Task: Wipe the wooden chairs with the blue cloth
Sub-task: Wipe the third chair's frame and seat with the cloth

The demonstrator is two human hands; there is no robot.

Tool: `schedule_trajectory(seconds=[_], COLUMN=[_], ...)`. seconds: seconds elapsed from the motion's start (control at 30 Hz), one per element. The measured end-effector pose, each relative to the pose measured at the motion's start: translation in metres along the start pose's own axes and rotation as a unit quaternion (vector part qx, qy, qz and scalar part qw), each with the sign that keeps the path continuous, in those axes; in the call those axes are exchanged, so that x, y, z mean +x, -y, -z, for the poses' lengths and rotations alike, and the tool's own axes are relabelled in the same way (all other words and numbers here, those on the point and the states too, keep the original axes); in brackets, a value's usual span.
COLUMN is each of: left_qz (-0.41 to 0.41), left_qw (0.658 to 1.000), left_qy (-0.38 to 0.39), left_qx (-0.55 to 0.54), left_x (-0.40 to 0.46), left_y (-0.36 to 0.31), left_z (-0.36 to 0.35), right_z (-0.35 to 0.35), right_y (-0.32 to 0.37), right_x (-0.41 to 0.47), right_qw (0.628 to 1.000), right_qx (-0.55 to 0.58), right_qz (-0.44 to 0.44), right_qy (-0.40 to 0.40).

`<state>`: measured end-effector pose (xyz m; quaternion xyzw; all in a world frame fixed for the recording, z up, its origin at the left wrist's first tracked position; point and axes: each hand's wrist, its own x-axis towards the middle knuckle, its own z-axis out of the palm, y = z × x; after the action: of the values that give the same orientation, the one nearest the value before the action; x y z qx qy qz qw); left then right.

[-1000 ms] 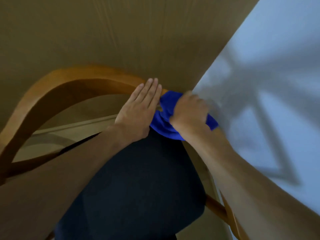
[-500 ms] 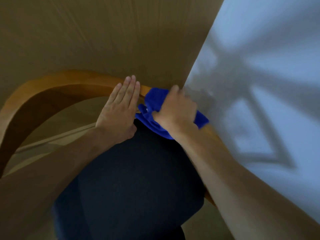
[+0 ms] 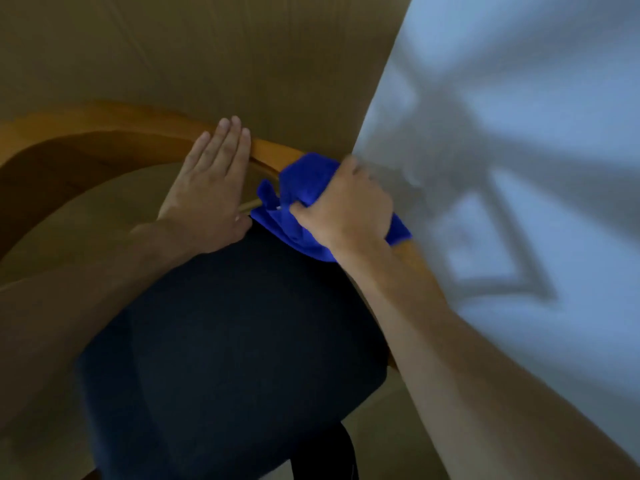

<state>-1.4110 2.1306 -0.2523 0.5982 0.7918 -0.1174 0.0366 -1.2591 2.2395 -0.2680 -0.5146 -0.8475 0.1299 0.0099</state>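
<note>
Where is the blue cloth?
In the head view, the cloth is right of centre, bunched in the right hand on the chair's wooden rail, beside the left hand.

A home, most likely a dining corner. A curved wooden chair point(image 3: 104, 133) with a dark padded seat point(image 3: 235, 341) stands pushed against a tan panelled wall point(image 3: 207, 46) at twelve o'clock, with a pale wall point(image 3: 519, 98) carrying window-frame shadows at two o'clock.

Wooden chair point(image 3: 104, 126) curved back rail, blue cloth point(image 3: 304, 181) on it
</note>
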Motion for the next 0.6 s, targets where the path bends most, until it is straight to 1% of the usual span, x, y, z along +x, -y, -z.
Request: schedule_trajectory(seconds=[0.07, 0.13, 0.2, 0.27, 0.33, 0.37, 0.43, 0.47, 0.53, 0.6], left_qz=[-0.001, -0.008, -0.008, 0.004, 0.0, -0.02, -0.078, -0.083, -0.05, -0.028], left_qw=[1.0, 0.999, 0.999, 0.998, 0.992, 0.987, 0.979, 0.976, 0.968, 0.965], left_qy=[0.002, 0.016, 0.018, 0.013, -0.01, -0.024, -0.032, -0.044, -0.086, -0.098], left_qx=[-0.025, -0.028, -0.035, -0.06, -0.124, -0.158, -0.186, -0.198, -0.232, -0.242], left_x=[0.001, -0.002, -0.001, 0.001, 0.002, 0.003, 0.005, 0.007, 0.011, 0.012], left_y=[0.007, 0.008, 0.005, 0.001, 0.001, 0.001, -0.006, -0.01, -0.017, -0.018], left_z=[0.003, 0.005, 0.004, 0.008, 0.01, 0.013, 0.02, 0.023, 0.032, 0.039], right_z=[0.0, 0.002, 0.004, 0.007, 0.01, 0.01, 0.009, 0.005, -0.001, -0.004], right_y=[0.018, 0.017, -0.01, -0.042, -0.066, -0.067, -0.047, -0.03, 0.01, 0.032], right_x=[0.016, 0.014, -0.01, -0.045, -0.067, -0.063, -0.035, -0.015, 0.02, 0.037], right_qw=[0.998, 0.996, 0.998, 0.999, 0.999, 0.999, 0.999, 0.999, 0.994, 0.987], right_qx=[-0.004, 0.008, 0.013, 0.004, -0.019, -0.028, -0.027, -0.029, -0.022, 0.0], right_qz=[0.059, 0.085, 0.059, 0.004, -0.023, -0.019, 0.009, 0.037, 0.107, 0.155], right_qy=[0.029, 0.037, 0.0, -0.036, -0.046, -0.041, -0.018, -0.005, 0.026, 0.05])
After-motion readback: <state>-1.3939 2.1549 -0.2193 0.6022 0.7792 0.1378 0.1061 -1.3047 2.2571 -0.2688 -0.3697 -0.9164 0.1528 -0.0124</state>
